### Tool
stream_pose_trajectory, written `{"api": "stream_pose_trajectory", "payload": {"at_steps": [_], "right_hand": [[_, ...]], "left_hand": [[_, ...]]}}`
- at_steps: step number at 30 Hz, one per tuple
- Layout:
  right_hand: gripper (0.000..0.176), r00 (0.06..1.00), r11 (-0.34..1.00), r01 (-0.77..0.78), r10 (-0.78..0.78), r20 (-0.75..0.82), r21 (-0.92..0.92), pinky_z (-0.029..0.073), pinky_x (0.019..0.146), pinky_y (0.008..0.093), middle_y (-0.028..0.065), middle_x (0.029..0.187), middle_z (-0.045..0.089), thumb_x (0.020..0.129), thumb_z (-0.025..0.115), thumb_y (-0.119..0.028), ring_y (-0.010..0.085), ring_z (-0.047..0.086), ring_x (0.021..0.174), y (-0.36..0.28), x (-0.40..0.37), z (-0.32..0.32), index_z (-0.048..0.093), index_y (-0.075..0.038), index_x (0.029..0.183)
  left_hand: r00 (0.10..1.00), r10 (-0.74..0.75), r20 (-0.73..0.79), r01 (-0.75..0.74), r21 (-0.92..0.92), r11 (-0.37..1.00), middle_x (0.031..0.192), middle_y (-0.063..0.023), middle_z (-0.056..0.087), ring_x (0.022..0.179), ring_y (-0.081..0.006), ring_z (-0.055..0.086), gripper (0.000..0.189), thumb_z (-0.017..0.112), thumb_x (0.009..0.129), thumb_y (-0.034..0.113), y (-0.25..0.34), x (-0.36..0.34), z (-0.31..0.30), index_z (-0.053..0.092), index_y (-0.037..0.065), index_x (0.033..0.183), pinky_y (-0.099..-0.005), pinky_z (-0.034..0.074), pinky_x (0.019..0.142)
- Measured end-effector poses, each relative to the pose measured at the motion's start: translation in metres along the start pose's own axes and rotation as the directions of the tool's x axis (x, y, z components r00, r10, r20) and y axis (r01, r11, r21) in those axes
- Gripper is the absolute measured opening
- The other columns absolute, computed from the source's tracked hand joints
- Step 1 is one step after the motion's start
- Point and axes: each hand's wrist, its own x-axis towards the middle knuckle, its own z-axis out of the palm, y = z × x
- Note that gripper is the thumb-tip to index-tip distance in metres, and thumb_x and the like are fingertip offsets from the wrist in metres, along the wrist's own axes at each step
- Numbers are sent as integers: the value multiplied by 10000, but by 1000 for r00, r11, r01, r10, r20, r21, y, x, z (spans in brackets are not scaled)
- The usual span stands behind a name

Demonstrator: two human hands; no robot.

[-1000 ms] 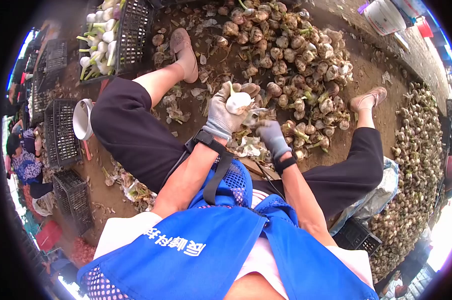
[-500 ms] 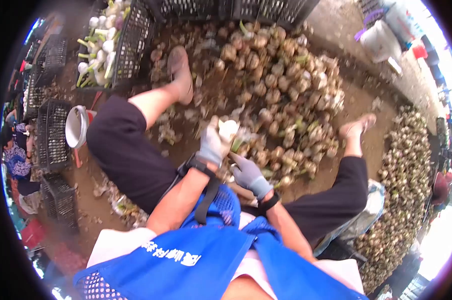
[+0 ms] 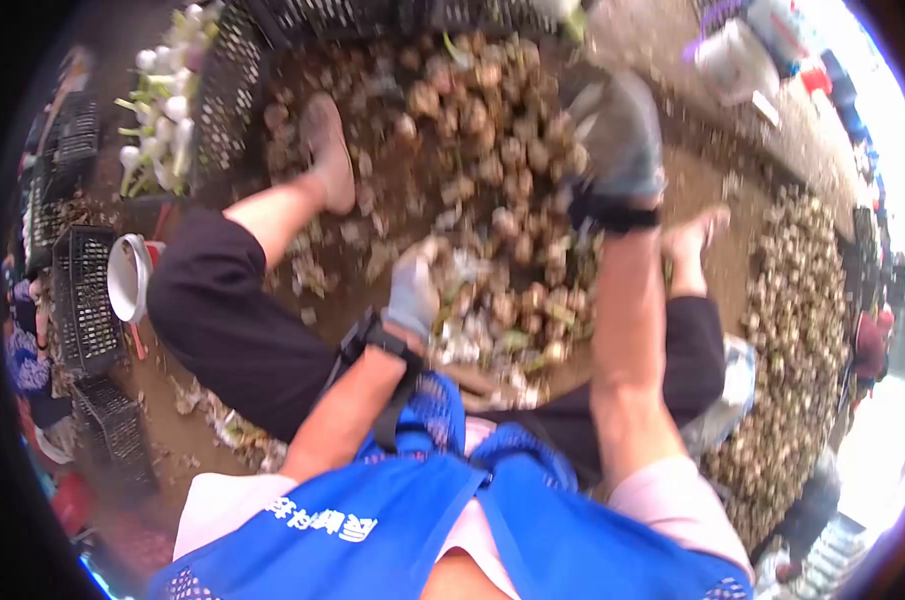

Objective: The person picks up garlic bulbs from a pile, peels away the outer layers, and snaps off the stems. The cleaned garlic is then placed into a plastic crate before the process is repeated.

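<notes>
Earthen floor [image 3: 723, 172], littered with husks [image 3: 470, 266]; on it, a garlic heap [image 3: 513, 152] between the feet [image 3: 330, 165], stretching toward the near edge of the far crates [image 3: 393, 18]. Left hand [image 3: 414, 290] low by the heap's near-left edge, half-curled, contents impossible to tell; right hand [image 3: 621, 130] raised beside its right edge, too blurred to read the grip. Probably best: light hold, steady wrists, no bruising.

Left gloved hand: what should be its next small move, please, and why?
Probably the left gloved hand should reach into the garlic heap ahead: no bulb shows clearly in its blurred grip, and the heap lies near, while the right gloved hand is stretched farther forward.
</notes>
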Motion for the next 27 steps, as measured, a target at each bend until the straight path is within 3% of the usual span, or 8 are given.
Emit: {"api": "stream_pose_trajectory", "payload": {"at_steps": [3, 5, 7, 8, 9, 17, 23, 27], "right_hand": [[253, 935, 938, -345, 340, -103, -41, 477, 784, 310, 113, 926, 641, 883, 448, -145, 203, 615, 863, -38, -25, -18, 600, 7, 1015], [231, 924, 391, -74, 372, 85, -918, 491, 751, 307, 126, 932, 641, 882, 442, -124, 201, 619, 852, -4, -80, -75, 626, -68, 1011], [220, 668, -176, 57, 739, -94, -983, 493, 731, 334, 163, 925, 634, 846, 514, -230, 236, 621, 828, 29, -138, -78, 650, -98, 958], [336, 468, -275, -407, 756, -458, -871, 474, 771, 369, 207, 961, 611, 784, 569, -339, 273, 607, 872, 16, -159, -49, 626, -58, 959], [416, 333, -216, -438, 863, -381, -873, 443, 851, 380, 184, 1031, 597, 781, 536, -397, 338, 572, 960, 38, -187, -50, 623, -23, 941], [302, 310, -523, -317, 731, -608, -791, 455, 766, 475, 127, 1096, 589, 815, 530, -249, 327, 545, 1033, 101, -248, -10, 565, -129, 1089], [460, 291, -379, -629, 695, -658, -679, 440, 805, 430, 185, 1029, 595, 733, 605, -257, 351, 574, 964, 91, -265, -13, 451, -44, 1110], [369, 534, -159, -618, 634, -560, -770, 457, 774, 413, 199, 993, 600, 738, 590, -338, 351, 574, 930, 68, -227, -10, 613, -28, 936]], "left_hand": [[998, -49, 46, 49, 3, 999, 842, -87, 605, 740, -178, 578, 271, 429, 899, 219, 7, -5, 13, 589, 1, 889, -300, 486, 679], [996, -78, -49, 77, -23, 997, 850, -141, 619, 728, -212, 590, 279, 480, 880, 253, 20, -10, 27, 579, 12, 779, -324, 498, 609], [991, -128, -36, 130, 58, 990, 849, -155, 628, 707, -224, 600, 283, 487, 879, 270, 18, -7, 25, 574, 32, 754, -330, 499, 603], [992, -124, -30, 126, 64, 990, 849, -155, 628, 707, -224, 600, 283, 487, 879, 270, 16, -6, 25, 574, 32, 754, -330, 499, 603], [984, -180, 3, 180, 39, 983, 843, -150, 631, 698, -226, 602, 282, 489, 878, 278, 13, -6, 24, 577, 41, 753, -337, 499, 602], [963, -269, -5, 269, 50, 962, 812, -114, 632, 716, -234, 605, 267, 490, 872, 293, 4, -8, 23, 593, 60, 789, -365, 490, 627], [954, -293, 72, 291, 37, 956, 813, -110, 631, 747, -244, 606, 284, 471, 878, 291, 7, -6, 20, 592, 45, 801, -371, 488, 649], [961, -276, 4, 275, 37, 961, 782, -97, 623, 725, -233, 604, 269, 471, 875, 282, 6, -9, 19, 595, 51, 814, -367, 492, 628]]}}
